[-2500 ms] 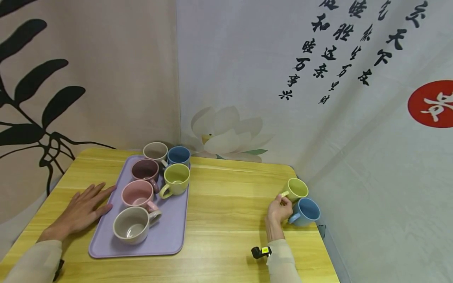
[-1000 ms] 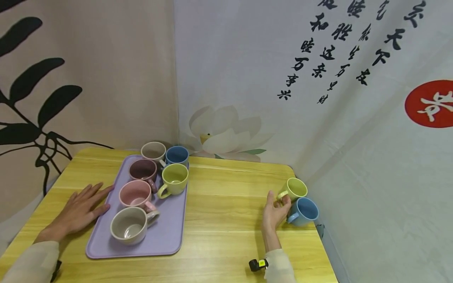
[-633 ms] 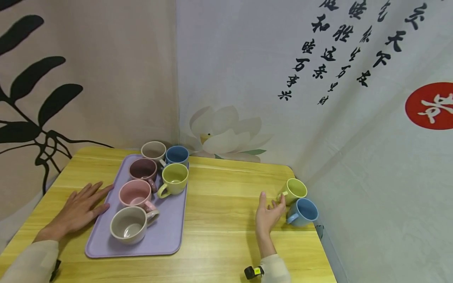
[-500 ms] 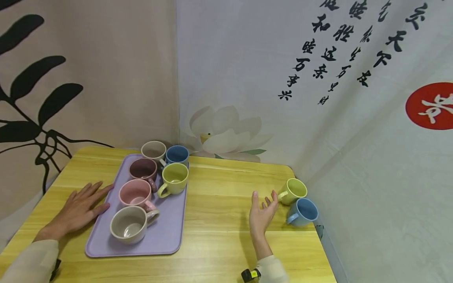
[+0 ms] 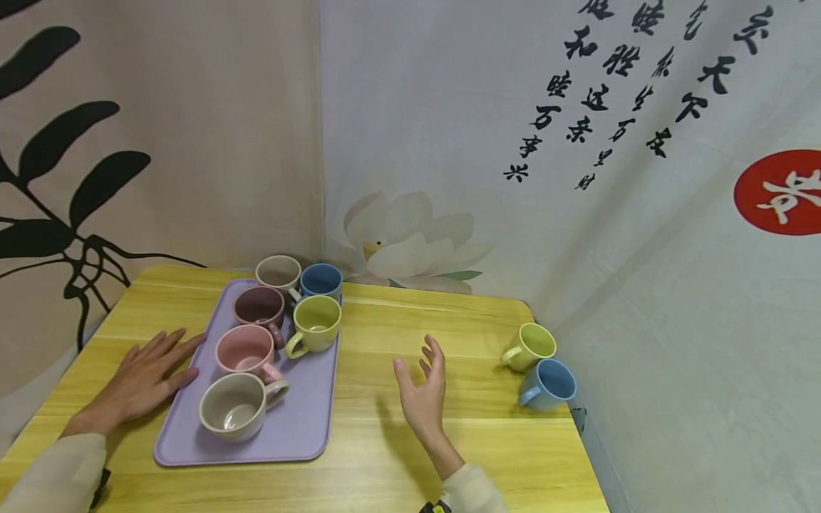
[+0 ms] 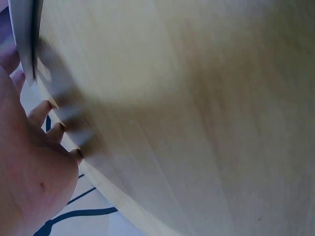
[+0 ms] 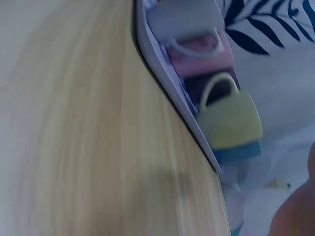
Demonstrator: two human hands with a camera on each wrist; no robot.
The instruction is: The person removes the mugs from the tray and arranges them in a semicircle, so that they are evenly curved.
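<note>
In the head view my left hand [image 5: 144, 381] lies spread at the left edge of a lilac tray [image 5: 301, 434], fingertips at its rim. My right hand [image 5: 425, 399] hovers over the table between the tray and two mugs, fingers loosely spread and holding nothing. On the tray, the left column has a light grey mug [image 5: 232, 413], a pink mug [image 5: 244, 349], a plum mug [image 5: 258, 308] and a beige mug [image 5: 278, 273]. Beside them are a yellow-green mug [image 5: 317, 326] and a blue mug [image 5: 322, 281]. Far right stand another yellow-green mug [image 5: 531, 347] and a light blue mug [image 5: 550, 385].
The wooden table [image 5: 385, 456] has its back edge against a hanging cloth [image 5: 417, 142] printed with a lotus and black characters. The light blue mug stands close to the table's right edge.
The right hand has let go of the right-hand yellow-green mug's handle and moved left toward the tray, its fingers opening. The left hand stays by the tray.
</note>
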